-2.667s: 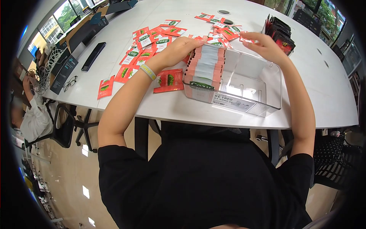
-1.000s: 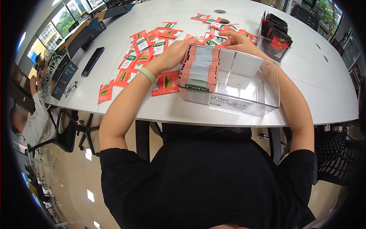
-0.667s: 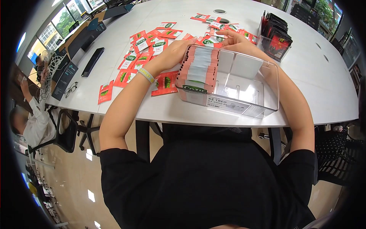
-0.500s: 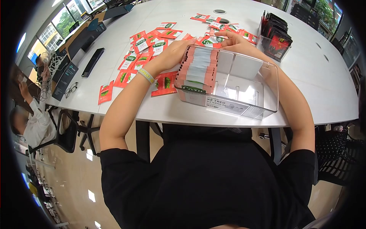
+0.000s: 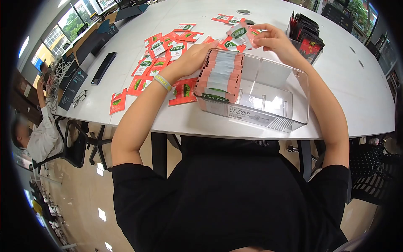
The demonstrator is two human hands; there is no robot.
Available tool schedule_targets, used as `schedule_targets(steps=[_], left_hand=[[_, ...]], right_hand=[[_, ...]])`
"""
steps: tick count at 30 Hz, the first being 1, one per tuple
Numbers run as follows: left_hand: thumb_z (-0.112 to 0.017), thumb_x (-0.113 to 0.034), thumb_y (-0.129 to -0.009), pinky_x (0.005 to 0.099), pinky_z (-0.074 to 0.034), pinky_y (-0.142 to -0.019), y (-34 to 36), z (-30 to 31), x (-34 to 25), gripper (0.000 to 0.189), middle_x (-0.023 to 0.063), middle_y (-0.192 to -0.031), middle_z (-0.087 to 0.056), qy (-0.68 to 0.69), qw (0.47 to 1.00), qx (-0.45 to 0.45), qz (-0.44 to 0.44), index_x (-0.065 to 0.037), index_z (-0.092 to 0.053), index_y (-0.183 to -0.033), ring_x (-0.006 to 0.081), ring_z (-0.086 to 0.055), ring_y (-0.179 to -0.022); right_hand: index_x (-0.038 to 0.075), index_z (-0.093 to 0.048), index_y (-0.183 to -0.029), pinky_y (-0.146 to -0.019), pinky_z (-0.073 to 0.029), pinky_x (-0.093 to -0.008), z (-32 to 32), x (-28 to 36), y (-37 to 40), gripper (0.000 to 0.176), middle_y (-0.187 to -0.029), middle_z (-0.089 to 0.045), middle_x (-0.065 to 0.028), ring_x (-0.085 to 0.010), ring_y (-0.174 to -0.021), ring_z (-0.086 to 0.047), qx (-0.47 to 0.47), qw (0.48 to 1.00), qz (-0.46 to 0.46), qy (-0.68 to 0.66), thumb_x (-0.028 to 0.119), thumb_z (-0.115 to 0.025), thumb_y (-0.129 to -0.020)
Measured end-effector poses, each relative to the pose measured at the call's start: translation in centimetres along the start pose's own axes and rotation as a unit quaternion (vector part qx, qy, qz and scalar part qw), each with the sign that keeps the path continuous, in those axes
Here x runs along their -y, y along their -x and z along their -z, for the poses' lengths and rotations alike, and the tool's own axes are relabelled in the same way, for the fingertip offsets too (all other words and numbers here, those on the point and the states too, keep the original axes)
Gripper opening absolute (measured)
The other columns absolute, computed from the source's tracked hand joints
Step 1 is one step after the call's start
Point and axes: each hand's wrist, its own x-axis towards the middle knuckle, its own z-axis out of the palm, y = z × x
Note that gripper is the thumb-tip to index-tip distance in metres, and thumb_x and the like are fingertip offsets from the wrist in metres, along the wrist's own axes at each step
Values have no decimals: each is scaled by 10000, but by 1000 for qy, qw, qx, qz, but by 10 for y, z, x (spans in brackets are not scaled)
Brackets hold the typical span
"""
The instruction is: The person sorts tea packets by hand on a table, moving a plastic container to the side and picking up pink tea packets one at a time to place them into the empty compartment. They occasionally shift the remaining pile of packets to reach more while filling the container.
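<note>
Raised over the table behind the bin, my right hand point(image 5: 273, 41) pinches a red and white Cozy tea sachet point(image 5: 240, 34) between thumb and fingers. My left hand point(image 5: 195, 59) grips the back left corner of a clear plastic bin point(image 5: 256, 115); some of its fingers are hidden. A tight row of upright sachets point(image 5: 220, 77) fills the bin's left part, and its right part holds nothing. Loose red Cozy sachets point(image 5: 159, 65) lie scattered to the left of and behind my left hand. One more sachet point(image 5: 183, 92) lies flat by the bin's left side.
A clear container of black and red sachets point(image 5: 305, 40) stands at the back right. On the left lie a black phone point(image 5: 103, 68), glasses point(image 5: 79, 98) and dark boxes point(image 5: 72, 90). A person in a white top point(image 5: 46, 136) sits beyond the left table edge.
My right hand has lifted a sachet from the pile behind the bin and now holds it up. My left hand stays at the bin. The seated person's arm has moved.
</note>
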Motion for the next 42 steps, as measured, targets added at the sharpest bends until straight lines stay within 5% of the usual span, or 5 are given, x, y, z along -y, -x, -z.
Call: schedule_targets(steps=[3,5,11,27,42], left_hand=[[-308,-449,-964,288,-372,-659,-7,4,5,568,77,-709,-503,28,994,50,88,48,-584,-952,160,-395,-651],[-244,-478,-978,337,-359,-977,-8,10,-1,617,113,-1104,-637,-7,997,69,39,-19,-635,-1108,220,-553,-1051],[-314,-543,-931,330,-361,-974,-5,25,-24,633,90,-1292,-533,92,986,124,54,-46,-541,-1251,206,-509,-1128],[-639,-472,-769,295,-366,-899,4,32,-25,671,88,-1041,-535,53,950,271,147,-16,-481,-1235,173,-482,-1024],[-584,-589,-781,315,-339,-969,4,32,-24,755,123,-1126,-532,39,941,283,179,-6,-469,-1247,196,-481,-1085]], right_hand=[[20,-497,-1230,-708,-432,-216,8,19,12,438,-917,-648,-35,-104,-829,-624,-25,1000,16,8,118,-604,-817],[15,-510,-1206,-688,-459,-199,18,29,19,407,-922,-642,-38,-102,-838,-627,-36,999,21,-8,114,-603,-822],[-17,-607,-972,-684,-545,-228,24,73,44,229,-833,-653,-101,-145,-743,-666,-9,1000,23,1,92,-623,-771],[-11,-597,-684,-540,-449,-204,-49,96,83,114,-598,-596,-14,-47,-569,-566,196,941,39,273,47,-651,-766],[24,-684,-750,-558,-470,-366,-63,75,77,72,-647,-619,-147,-304,-601,-603,304,859,198,361,93,-663,-749]])
